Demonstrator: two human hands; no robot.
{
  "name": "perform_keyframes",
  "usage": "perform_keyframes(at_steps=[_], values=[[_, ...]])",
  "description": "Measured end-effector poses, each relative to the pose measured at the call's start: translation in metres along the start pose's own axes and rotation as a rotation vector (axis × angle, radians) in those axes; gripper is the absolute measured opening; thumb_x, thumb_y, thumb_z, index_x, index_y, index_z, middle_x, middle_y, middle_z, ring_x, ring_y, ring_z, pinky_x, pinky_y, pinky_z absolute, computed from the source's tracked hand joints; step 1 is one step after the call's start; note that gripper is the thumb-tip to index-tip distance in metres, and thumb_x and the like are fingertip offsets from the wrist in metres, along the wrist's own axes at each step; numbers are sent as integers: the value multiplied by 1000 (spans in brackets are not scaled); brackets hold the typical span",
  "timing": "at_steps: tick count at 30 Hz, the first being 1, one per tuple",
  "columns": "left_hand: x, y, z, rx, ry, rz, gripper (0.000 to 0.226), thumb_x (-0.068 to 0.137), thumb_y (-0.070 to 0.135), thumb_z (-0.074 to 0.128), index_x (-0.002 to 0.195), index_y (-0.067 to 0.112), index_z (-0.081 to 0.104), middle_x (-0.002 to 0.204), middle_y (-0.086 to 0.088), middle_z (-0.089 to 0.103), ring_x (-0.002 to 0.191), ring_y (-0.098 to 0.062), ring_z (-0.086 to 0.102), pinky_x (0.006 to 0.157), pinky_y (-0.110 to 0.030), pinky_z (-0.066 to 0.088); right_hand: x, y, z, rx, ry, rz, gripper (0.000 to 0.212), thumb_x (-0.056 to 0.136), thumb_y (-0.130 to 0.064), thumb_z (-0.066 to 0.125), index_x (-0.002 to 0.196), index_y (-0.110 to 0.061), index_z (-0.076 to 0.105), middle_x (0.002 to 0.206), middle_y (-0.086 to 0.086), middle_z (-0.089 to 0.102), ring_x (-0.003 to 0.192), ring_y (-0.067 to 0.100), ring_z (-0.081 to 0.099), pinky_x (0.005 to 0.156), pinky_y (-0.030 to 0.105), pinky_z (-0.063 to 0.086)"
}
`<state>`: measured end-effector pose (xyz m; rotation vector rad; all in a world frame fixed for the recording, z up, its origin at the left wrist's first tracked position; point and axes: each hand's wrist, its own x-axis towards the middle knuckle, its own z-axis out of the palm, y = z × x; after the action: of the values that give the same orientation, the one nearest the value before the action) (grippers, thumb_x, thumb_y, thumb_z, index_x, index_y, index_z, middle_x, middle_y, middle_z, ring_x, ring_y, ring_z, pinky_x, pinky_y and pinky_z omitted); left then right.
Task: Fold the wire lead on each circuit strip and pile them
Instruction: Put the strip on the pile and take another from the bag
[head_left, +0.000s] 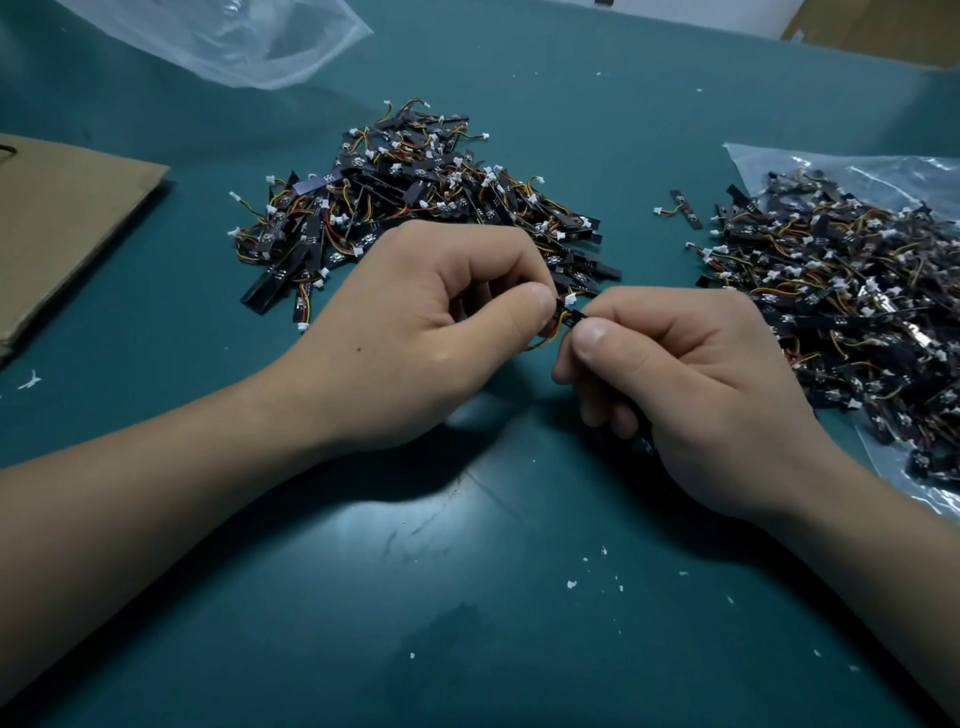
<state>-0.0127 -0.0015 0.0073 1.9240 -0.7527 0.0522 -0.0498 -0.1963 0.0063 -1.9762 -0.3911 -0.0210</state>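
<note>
Work sits mid-way across the teal worktop (467, 597): the right hand (691, 374) pinches one end of a small black circuit strip (572, 315) between thumb and forefinger, while the left hand (431, 322) pinches its looped orange-and-yellow wire lead (544, 339). Just behind lies a heap of black strips with white plugs (415, 208); more lie on a clear plastic bag (852, 171) at the right.

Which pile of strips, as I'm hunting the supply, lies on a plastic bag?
The far-right pile: it rests on a clear bag; the middle pile lies directly on the green table.
</note>
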Motion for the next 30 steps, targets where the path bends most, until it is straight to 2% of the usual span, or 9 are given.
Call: perform_keyframes(at_steps=[6,11,15,30], values=[[1,0,-1,8,-9,-13,18,94,15,58,78,15,67,66,-4,60,61,-24,50,56,-32,40,0,0,0,7,12,12,28,97,-20,55,73,-16,70,55,2,62,43,9,51,47,19,40],[0,1,-1,35,-19,9,19,93,15,57,77,17,67,67,-6,62,63,-29,56,60,-43,43,0,-1,0,-7,-7,13,31,95,-17,54,67,-16,65,56,5,63,43,8,52,46,19,41],[-1,1,0,50,-14,14,20,94,15,58,76,17,67,66,-8,62,63,-31,56,60,-44,43,0,-2,-1,-17,-15,7,31,95,-15,53,65,-14,63,55,4,63,43,8,53,47,19,41],[-1,5,-2,58,-37,27,19,91,11,59,74,14,67,65,0,63,63,-20,56,61,-36,45,0,-3,-2,-24,-60,-8,33,93,-12,53,61,-19,61,53,3,61,45,6,52,49,16,40]])
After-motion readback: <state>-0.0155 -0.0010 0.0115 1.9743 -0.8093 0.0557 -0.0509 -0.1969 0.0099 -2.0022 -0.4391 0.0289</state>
